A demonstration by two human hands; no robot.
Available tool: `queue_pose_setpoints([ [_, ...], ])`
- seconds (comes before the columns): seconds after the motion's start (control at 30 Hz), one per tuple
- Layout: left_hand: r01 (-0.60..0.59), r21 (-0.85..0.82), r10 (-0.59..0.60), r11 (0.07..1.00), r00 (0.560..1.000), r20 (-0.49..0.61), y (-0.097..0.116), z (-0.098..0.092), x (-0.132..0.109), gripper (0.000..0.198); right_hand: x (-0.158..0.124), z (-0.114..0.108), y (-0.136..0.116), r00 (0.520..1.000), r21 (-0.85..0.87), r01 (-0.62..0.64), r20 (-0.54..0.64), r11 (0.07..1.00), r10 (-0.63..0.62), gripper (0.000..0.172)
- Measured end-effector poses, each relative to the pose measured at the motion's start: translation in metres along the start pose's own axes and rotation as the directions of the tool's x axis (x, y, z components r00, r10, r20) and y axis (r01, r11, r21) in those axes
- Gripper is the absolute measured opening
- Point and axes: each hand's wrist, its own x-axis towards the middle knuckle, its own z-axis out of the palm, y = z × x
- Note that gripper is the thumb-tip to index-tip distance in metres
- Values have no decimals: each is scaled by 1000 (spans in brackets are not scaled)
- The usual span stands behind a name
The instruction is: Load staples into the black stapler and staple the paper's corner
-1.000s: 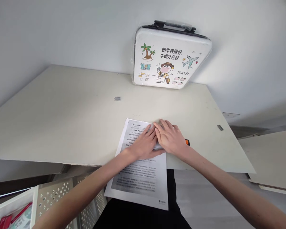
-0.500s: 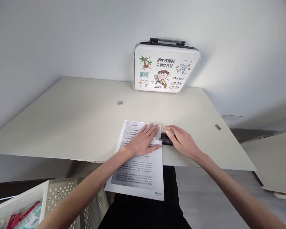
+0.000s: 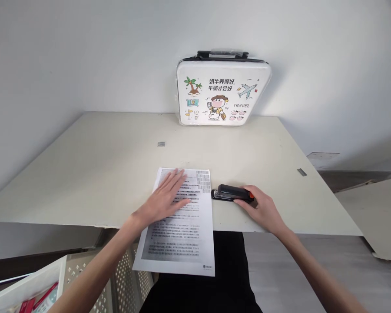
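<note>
Printed paper sheets (image 3: pixel 182 243) lie at the front of the table, their lower part hanging over its edge. My left hand (image 3: pixel 164 198) rests flat on the upper left of the top page, fingers stretched out. To the right of the paper lies a black stapler (image 3: pixel 230 192) with an orange-red spot at its back end. My right hand (image 3: pixel 260 208) grips that back end between thumb and fingers. The stapler's front points at the paper's right edge, just beside it. A block of dense print (image 3: pixel 203 179) shows in the page's upper right corner.
A white case (image 3: pixel 224 93) with cartoon prints stands at the table's back against the wall. Small staple strips (image 3: pixel 161 144) lie left of centre, and another grey strip (image 3: pixel 301 172) lies at the right. Below left is a white basket (image 3: pixel 60 274) with items inside.
My left hand and the paper have shifted left, away from the stapler. My right hand has moved from the stapler's top to its back end, and more of the stapler now shows.
</note>
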Motion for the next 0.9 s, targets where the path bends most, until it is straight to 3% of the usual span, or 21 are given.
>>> queue_pose_setpoints([
  [0.23,72,53,-67,996,994,-83,-28,-21,-73,75,-1,-1,0,999,11,14,-50,1000,-14,33],
  [0.4,30,58,-28,998,999,-28,-27,-22,-98,72,0,-1,-1,992,10,22,-122,1000,-21,31],
  [0.63,54,45,-53,997,998,-21,-24,-19,-94,76,-1,-3,-4,986,19,-2,-169,1000,6,30],
  [0.9,29,98,-28,995,1000,-8,-16,-15,-67,91,0,-5,-7,972,44,-4,-235,999,14,25],
])
